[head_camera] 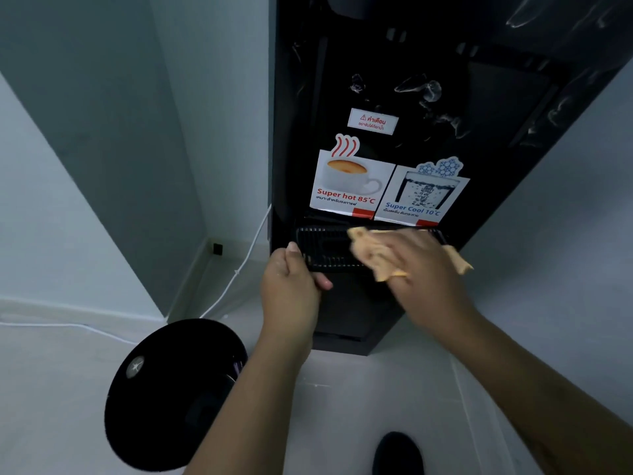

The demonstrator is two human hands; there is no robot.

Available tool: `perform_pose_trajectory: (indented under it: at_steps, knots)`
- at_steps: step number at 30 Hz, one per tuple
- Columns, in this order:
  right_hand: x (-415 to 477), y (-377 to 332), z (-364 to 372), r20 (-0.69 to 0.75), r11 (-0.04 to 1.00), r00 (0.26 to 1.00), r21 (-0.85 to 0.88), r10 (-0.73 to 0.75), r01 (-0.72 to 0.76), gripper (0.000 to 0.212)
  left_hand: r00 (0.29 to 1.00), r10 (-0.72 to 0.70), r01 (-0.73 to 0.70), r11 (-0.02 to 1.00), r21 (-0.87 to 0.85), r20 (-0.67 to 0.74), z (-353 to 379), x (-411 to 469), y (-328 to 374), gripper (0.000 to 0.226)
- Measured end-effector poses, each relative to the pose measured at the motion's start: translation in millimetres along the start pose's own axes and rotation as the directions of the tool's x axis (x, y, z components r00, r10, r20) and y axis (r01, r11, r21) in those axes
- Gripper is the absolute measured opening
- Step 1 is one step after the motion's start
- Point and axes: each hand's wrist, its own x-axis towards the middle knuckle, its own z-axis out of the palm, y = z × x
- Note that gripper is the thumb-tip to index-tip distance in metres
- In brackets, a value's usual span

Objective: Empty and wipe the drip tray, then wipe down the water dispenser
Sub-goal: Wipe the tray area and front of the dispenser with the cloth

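Two hands meet at one black drip tray [325, 243], centre of the frame, at the foot of the recess in one black water dispenser [346, 317]. The left hand [291, 286] grips the tray's left edge, thumb on top and fingers curled beneath. The right hand [423, 269], blurred, holds one orange cloth [371, 257] bunched against the grille. Above are two stickers. The hot sticker [349, 181] reads "Super hot 85°C", and the cold sticker [423, 195] reads "Super Cool 10°C". One warning label [373, 121] carries Thai script.
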Motion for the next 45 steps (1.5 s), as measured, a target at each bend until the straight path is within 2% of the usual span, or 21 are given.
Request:
perform_pose_trajectory:
  at_steps: [1, 3, 6, 9, 11, 14, 17, 19, 21, 23, 26, 27, 29, 30, 32, 34, 37, 39, 41, 42, 45]
  knots:
    - [-3.7, 6.8, -4.6, -0.063, 0.998, 0.997, -0.036, 0.054, -0.057, 0.045, 1.0, -0.003, 0.003, 1.0, -0.003, 0.023, 2.0, -0.6, -0.2, 0.037]
    - [-0.5, -1.9, 1.8, -0.083, 0.999, 0.996, 0.028, 0.034, -0.032, 0.04, 0.999, -0.024, 0.026, 0.999, -0.035, 0.045, 5.0, -0.9, 0.2, 0.037]
    - [7.2, -36.6, 26.3, 0.094, 0.977, 0.989, 0.191, -0.114, 0.094, 0.056, 0.998, -0.061, 0.064, 0.995, -0.082, 0.03, 5.2, 1.6, 0.1, 0.038]
    - [4.3, -32.8, 23.8, 0.184, 0.971, 0.962, 0.164, -0.203, 0.174, 0.067, 1.0, -0.018, 0.018, 1.0, -0.008, -0.007, 4.1, -0.1, -3.4, 0.041]
    - [-5.4, -9.3, 10.1, 0.185, 0.974, 0.959, 0.107, -0.215, 0.198, 0.068, 1.0, 0.008, -0.008, 1.0, 0.023, -0.003, 5.8, -2.9, -4.3, 0.041]
    - [-13.2, 25.9, -14.5, 0.084, 0.998, 0.996, 0.044, -0.043, 0.039, 0.058, 1.0, -0.022, 0.022, 0.998, 0.054, 0.002, 5.2, -3.7, -3.0, 0.04]
    - [-7.1, 28.3, -12.3, -0.024, 0.995, 0.995, -0.019, 0.101, -0.102, 0.032, 1.0, -0.003, 0.002, 0.997, 0.077, 0.018, 4.8, -1.1, -3.6, 0.039]
    - [5.0, 2.8, 3.4, -0.016, 0.993, 0.993, 0.035, 0.115, -0.115, 0.037, 1.0, -0.002, 0.002, 0.998, 0.064, -0.002, 6.2, 0.4, -2.8, 0.038]
    - [12.1, -32.3, 22.9, 0.121, 0.986, 0.992, 0.155, 0.048, -0.066, 0.054, 1.0, 0.001, 0.001, 0.999, 0.053, -0.03, 6.2, 1.7, -3.3, 0.038]
    - [15.6, -46.7, 30.9, 0.229, 0.987, 0.971, 0.156, -0.07, 0.035, 0.065, 0.997, 0.018, -0.012, 0.997, 0.079, -0.077, 3.9, 3.7, -3.8, 0.039]
    - [18.4, -8.7, 12.3, 0.229, 0.984, 0.964, -0.08, -0.138, 0.16, 0.051, 0.996, 0.035, -0.03, 0.998, 0.059, -0.084, -0.4, 5.5, -3.6, 0.039]
    - [13.9, 8.9, 3.2, 0.224, 0.975, 0.97, -0.176, -0.097, 0.139, 0.043, 0.996, 0.033, -0.028, 0.998, 0.057, -0.08, -1.6, 4.7, -3.2, 0.039]
    - [-1.3, 33.4, -11.4, 0.064, 0.974, 0.991, -0.201, 0.116, -0.101, 0.035, 0.998, 0.028, -0.025, 0.997, 0.067, -0.048, -1.4, 2.4, -2.7, 0.04]
    - [-8.1, 36.5, -11.7, -0.056, 0.956, 0.968, -0.156, 0.244, -0.249, 0.031, 0.999, 0.024, -0.022, 0.998, 0.067, -0.027, -0.3, 0.3, -3.3, 0.04]
    - [-5.7, 23.8, 2.4, -0.198, 0.914, 0.912, -0.126, 0.358, -0.386, 0.026, 1.0, 0.012, -0.012, 0.998, 0.055, -0.003, 3.8, -1.0, -4.1, 0.039]
    - [6.6, -5.9, 23.1, -0.137, 0.944, 0.944, -0.097, 0.3, -0.314, 0.03, 1.0, 0.004, -0.004, 0.999, 0.045, 0.0, 6.4, -1.0, -3.6, 0.038]
    - [12.0, -44.0, 40.6, 0.062, 1.0, 0.998, 0.01, 0.021, -0.022, 0.042, 0.997, 0.038, -0.033, 0.996, 0.087, -0.065, 5.0, 0.0, -4.6, 0.04]
    - [13.6, -36.2, 24.0, 0.215, 0.988, 0.967, 0.099, -0.135, 0.116, 0.049, 0.996, 0.043, -0.036, 0.995, 0.09, -0.082, 3.1, -0.8, -4.7, 0.041]
    - [12.9, -5.9, 1.1, 0.265, 0.972, 0.935, 0.073, -0.237, 0.226, 0.046, 0.998, 0.016, -0.013, 0.999, 0.041, -0.062, 1.8, -1.8, -2.5, 0.04]
    - [10.9, 11.6, -10.6, 0.237, 0.976, 0.947, 0.045, -0.218, 0.214, 0.038, 0.999, 0.003, -0.002, 1.0, 0.025, -0.047, 1.1, -2.6, -0.9, 0.039]
    - [-0.5, 37.5, -22.3, 0.102, 0.998, 0.993, -0.038, 0.059, -0.056, 0.04, 0.999, -0.001, 0.001, 1.0, 0.004, -0.034, 0.1, -4.4, 0.2, 0.038]
